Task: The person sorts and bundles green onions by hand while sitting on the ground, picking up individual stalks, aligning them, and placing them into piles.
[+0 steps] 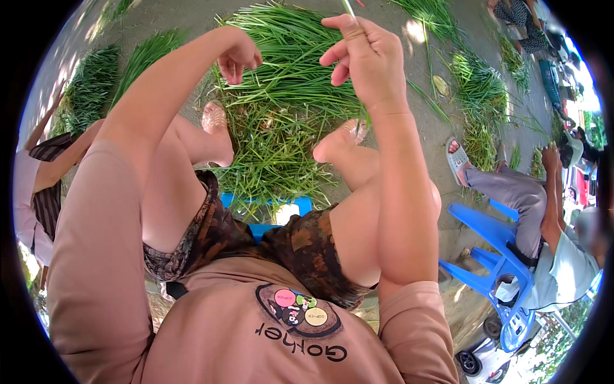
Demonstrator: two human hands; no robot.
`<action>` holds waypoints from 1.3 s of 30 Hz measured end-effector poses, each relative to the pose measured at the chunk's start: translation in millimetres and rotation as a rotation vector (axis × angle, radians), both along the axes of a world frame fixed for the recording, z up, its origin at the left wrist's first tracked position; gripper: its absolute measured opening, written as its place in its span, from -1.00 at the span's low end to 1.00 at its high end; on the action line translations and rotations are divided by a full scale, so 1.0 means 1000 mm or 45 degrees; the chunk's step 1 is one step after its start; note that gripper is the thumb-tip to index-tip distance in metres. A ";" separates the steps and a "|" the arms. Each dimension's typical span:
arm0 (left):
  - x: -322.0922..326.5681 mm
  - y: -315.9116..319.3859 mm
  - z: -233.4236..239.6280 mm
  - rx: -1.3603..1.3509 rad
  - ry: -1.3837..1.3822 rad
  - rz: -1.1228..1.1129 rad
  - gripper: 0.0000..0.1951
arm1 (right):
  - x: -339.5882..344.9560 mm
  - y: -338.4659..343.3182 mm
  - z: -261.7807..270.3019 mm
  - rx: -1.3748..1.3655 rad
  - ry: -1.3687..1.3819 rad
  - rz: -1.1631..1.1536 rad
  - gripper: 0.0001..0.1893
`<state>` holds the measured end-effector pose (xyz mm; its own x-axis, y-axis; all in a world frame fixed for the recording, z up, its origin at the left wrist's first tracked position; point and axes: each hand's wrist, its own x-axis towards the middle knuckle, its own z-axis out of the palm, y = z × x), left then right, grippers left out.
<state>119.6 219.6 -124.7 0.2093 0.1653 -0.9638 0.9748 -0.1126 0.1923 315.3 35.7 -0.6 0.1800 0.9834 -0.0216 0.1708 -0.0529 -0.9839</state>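
Observation:
My right hand [371, 55] is raised over the right of a large pile of long, thin, chive-like greens [292, 53]. It pinches a thin pale stalk [349, 6] between thumb and forefinger; the stalk runs out past the top of the view. The other fingers of that hand are loosely curled. My left hand [239, 56] hangs bent at the wrist over the pile's left side, its fingers curled but apart, with nothing visible in them. Loose trimmings of leaves and stems [273, 153] cover the ground between my bare feet.
Bundles of greens lie on the ground at left [93, 84] and right [475, 91]. On the right, a person in grey trousers [513, 189] sits on a blue plastic chair [511, 273]. Another person's arm [67, 158] shows at far left. A blue seat edge [259, 232] shows below me.

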 end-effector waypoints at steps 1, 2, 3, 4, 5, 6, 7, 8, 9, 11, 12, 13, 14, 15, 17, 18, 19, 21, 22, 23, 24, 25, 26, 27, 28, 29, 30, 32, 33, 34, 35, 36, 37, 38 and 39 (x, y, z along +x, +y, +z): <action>0.005 0.004 -0.011 0.044 -0.034 0.038 -0.37 | 0.001 0.000 -0.001 -0.029 -0.036 0.045 -0.65; 0.011 0.004 -0.024 0.089 -0.069 0.075 -0.36 | 0.001 -0.003 -0.001 -0.060 -0.072 0.037 -0.64; 0.020 0.006 -0.042 0.137 -0.115 0.102 -0.34 | 0.004 -0.003 0.000 -0.082 -0.081 0.000 -0.63; 0.021 0.007 -0.063 0.182 -0.106 0.122 -0.34 | 0.005 -0.002 0.000 -0.097 -0.084 -0.024 -0.63; 0.023 0.002 -0.083 0.257 -0.099 0.080 -0.34 | 0.007 -0.001 -0.001 -0.122 -0.095 -0.060 -0.63; 0.023 -0.005 -0.103 0.337 -0.130 0.063 -0.34 | 0.009 -0.001 -0.002 -0.116 -0.093 -0.103 -0.64; 0.019 -0.011 -0.125 0.417 -0.156 0.060 -0.34 | 0.008 -0.001 -0.003 -0.099 -0.122 -0.100 -0.63; 0.017 -0.014 -0.149 0.509 -0.208 0.123 -0.35 | 0.006 -0.001 -0.003 -0.086 -0.159 -0.098 -0.61; 0.010 -0.018 -0.173 0.602 -0.248 0.200 -0.35 | 0.004 0.000 -0.004 -0.073 -0.190 -0.082 -0.59; 0.010 -0.026 -0.206 0.764 -0.265 0.227 -0.38 | 0.001 0.002 -0.009 -0.174 -0.188 -0.039 -0.63; 0.014 -0.032 -0.218 0.820 -0.260 0.165 -0.40 | -0.001 0.001 -0.011 -0.247 -0.201 -0.021 -0.64; 0.015 -0.034 -0.220 0.887 -0.245 0.107 -0.43 | -0.003 0.003 -0.013 -0.311 -0.206 0.007 -0.66; 0.018 -0.036 -0.222 0.824 -0.216 0.185 -0.49 | -0.005 0.006 -0.013 -0.450 -0.243 0.074 -0.71; 0.023 -0.036 -0.223 0.843 -0.169 0.192 -0.54 | -0.006 0.009 -0.019 -0.375 -0.317 0.166 -0.71; 0.020 -0.034 -0.236 0.954 -0.140 0.301 -0.63 | -0.008 0.008 -0.040 -0.223 -0.446 0.358 -0.71; 0.018 -0.033 -0.235 0.974 -0.176 0.287 -0.70 | -0.008 0.009 -0.041 -0.312 -0.444 0.424 -0.70; 0.015 -0.032 -0.234 0.994 -0.212 0.274 -0.76 | -0.008 0.009 -0.045 -0.328 -0.479 0.454 -0.71; 0.010 -0.025 -0.227 1.059 -0.277 0.290 -0.83 | -0.008 0.012 -0.050 -0.346 -0.548 0.505 -0.72; 0.009 -0.019 -0.222 1.105 -0.307 0.318 -0.84 | -0.008 0.015 -0.046 -0.433 -0.524 0.505 -0.73; 0.006 -0.013 -0.216 1.151 -0.337 0.346 -0.84 | -0.008 0.018 -0.041 -0.519 -0.498 0.505 -0.74; 0.000 -0.005 -0.208 1.262 -0.430 0.329 -0.84 | -0.008 0.020 -0.038 -0.538 -0.483 0.499 -0.74; 0.001 0.008 -0.187 1.201 -0.378 0.334 -0.83 | -0.008 0.021 -0.034 -0.558 -0.469 0.488 -0.75; -0.004 0.021 -0.181 1.218 -0.448 0.298 -0.82 | -0.006 0.021 -0.034 -0.516 -0.467 0.480 -0.75; -0.022 0.037 -0.174 1.256 -0.499 0.282 -0.80 | -0.007 0.023 -0.031 -0.454 -0.467 0.498 -0.75; -0.024 0.049 -0.154 1.178 -0.579 0.231 -0.78 | -0.004 0.022 -0.027 -0.410 -0.497 0.502 -0.74; -0.025 0.058 -0.134 1.087 -0.581 0.268 -0.79 | 0.000 0.021 -0.027 -0.360 -0.524 0.456 -0.74; -0.023 0.065 -0.107 1.000 -0.578 0.298 -0.79 | 0.005 0.019 -0.031 -0.306 -0.543 0.408 -0.75; -0.016 0.071 -0.060 0.952 -0.641 0.336 -0.80 | 0.011 0.016 -0.025 -0.263 -0.550 0.300 -0.75; -0.012 0.072 -0.036 0.965 -0.640 0.263 -0.80 | 0.015 0.014 -0.021 -0.259 -0.529 0.243 -0.74; -0.009 0.072 -0.015 0.970 -0.636 0.197 -0.80 | 0.017 0.012 -0.017 -0.263 -0.508 0.191 -0.74; -0.005 0.071 0.006 0.974 -0.631 0.132 -0.80 | 0.017 0.011 -0.012 -0.279 -0.500 0.160 -0.74; -0.001 0.067 0.025 0.993 -0.619 0.034 -0.80 | 0.018 0.010 -0.006 -0.294 -0.489 0.126 -0.73; 0.005 0.059 0.044 1.013 -0.605 -0.065 -0.80 | 0.020 0.009 -0.001 -0.316 -0.479 0.091 -0.72; 0.010 0.047 0.060 1.031 -0.589 -0.163 -0.80 | 0.021 0.009 -0.002 -0.249 -0.522 0.058 -0.73; 0.011 0.034 0.073 1.045 -0.571 -0.263 -0.80 | 0.022 0.007 0.000 -0.216 -0.536 0.014 -0.73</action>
